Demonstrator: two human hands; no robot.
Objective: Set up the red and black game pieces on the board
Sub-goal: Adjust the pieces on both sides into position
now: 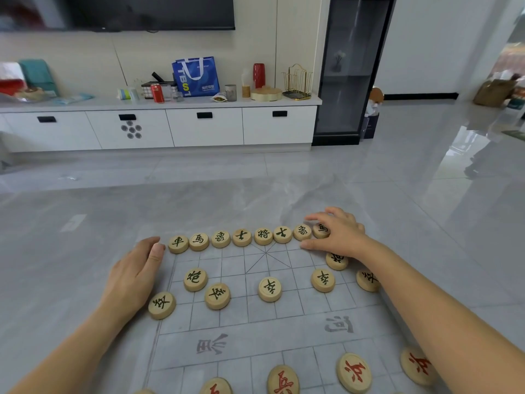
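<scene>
Board [255,322] lies flat on the floor | black pieces [241,237] line the far edge | your right hand [338,237] rests spread over the far-right piece, left hand [136,274] open beside the row | discs look light, rigid: pinch rims.

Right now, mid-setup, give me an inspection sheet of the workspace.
Surface: grey board lying flat on a grey tabletop.
Job's things: black pieces in a back row of eight visible; two cannons and five soldiers in front, the right cannon partly hidden. Red pieces along the near edge, cut off by the frame.
Clutter: nothing seen on the board.
Grippers: left hand open, resting at the row's left end beside the chariot. Right hand over the row's right end, fingers around the horse; grip unclear.
Cables: nothing seen.
Surroundings: white cabinet with blue bag, red can, glossy floor.
</scene>
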